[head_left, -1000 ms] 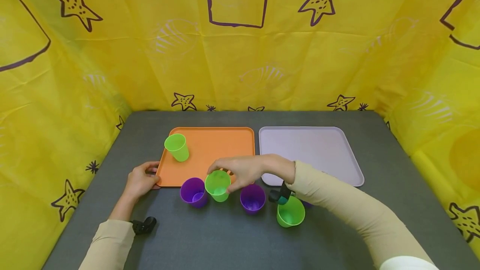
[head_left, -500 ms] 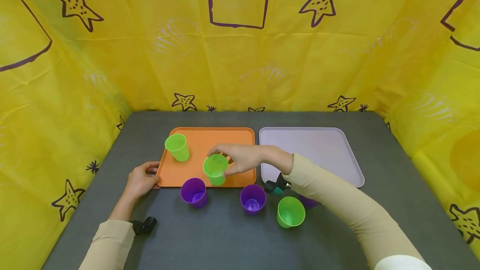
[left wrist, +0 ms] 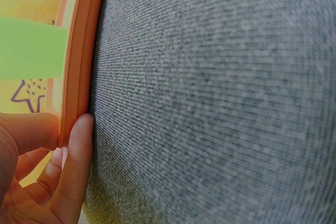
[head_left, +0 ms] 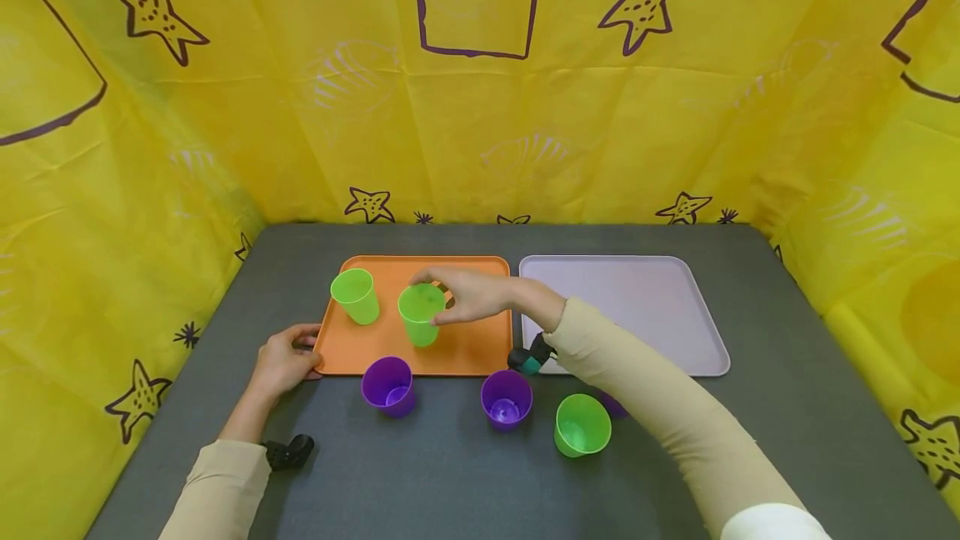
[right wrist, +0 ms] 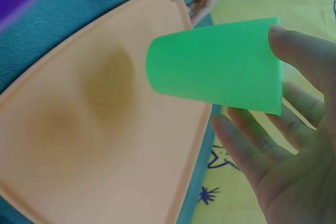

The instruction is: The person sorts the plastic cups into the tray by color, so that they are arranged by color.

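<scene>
My right hand [head_left: 472, 294] holds a green cup [head_left: 420, 325] upright by its rim, over the middle of the orange tray [head_left: 472, 352]. In the right wrist view the thumb and fingers pinch the rim of this cup [right wrist: 215, 66], and a shadow falls on the tray beneath. My left hand [head_left: 279, 367] grips the tray's near left corner; in the left wrist view its thumb and a finger lie on either side of the tray edge [left wrist: 79, 61]. Another green cup [head_left: 358, 302] stands at the tray's left side.
In front of the trays stand two purple cups [head_left: 387, 390] and a green cup [head_left: 582, 432]. Another purple cup [head_left: 612, 404] is mostly hidden by the right sleeve. A pale lilac tray [head_left: 667, 307] lies right of the orange one. Yellow patterned cloth [head_left: 480, 132] surrounds the dark table.
My right hand has lifted the green cup from between the purple cups and carried it away from me and slightly left, over the orange tray. The left hand has stayed put.
</scene>
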Tool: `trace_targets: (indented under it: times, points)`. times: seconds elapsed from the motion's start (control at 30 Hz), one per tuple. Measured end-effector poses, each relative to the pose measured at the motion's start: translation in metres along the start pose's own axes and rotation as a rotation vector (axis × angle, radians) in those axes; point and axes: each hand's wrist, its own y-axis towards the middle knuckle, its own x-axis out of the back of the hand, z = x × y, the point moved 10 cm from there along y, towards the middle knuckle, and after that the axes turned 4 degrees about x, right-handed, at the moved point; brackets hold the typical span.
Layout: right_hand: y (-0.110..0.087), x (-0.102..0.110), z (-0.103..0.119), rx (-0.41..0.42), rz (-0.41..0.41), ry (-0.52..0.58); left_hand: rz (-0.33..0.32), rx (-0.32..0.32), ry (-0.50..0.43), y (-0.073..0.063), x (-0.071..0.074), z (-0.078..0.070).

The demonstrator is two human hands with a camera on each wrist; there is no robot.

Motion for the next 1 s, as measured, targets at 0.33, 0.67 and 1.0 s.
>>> trace_targets:
  times: [0.33,0.67,1.0]
  points:
    - [0.017,0.009,-0.02,-0.074,-0.054,-0.1,0.0,0.003,0.011,0.0,0.0,0.0]
    - [0.026,0.011,-0.036,-0.126,-0.083,-0.138,0.006,0.004,0.005,0.0,0.0,0.0]
    - [0.028,0.009,-0.05,-0.193,-0.087,-0.104,0.005,-0.003,0.002,0.0,0.0,-0.001]
